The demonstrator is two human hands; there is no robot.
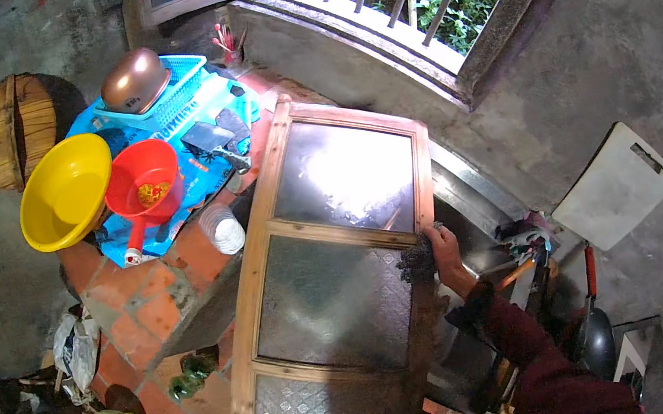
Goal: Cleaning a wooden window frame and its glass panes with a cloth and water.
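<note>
My right hand (pixel 446 253) grips a dark mesh scouring pad (pixel 416 260) against the right side rail of a wooden window sash (pixel 343 238). The sash has three glass panes, the lower ones patterned, and a bright reflection fills the top one. It stands tilted in front of me, over the edge of a metal sink (pixel 470 210). My thumb and fingers are partly hidden by the pad. My left hand is out of view.
A blue sheet (pixel 170 188) on the tiled ledge bears a red dipper (pixel 143 179), a cleaver (pixel 212 141) and a blue basket (pixel 176 101) with a copper-coloured bowl (pixel 134 82). A yellow basin (pixel 66 192) leans nearby. A cutting board (pixel 611 186) and a pan (pixel 597 340) hang on the right.
</note>
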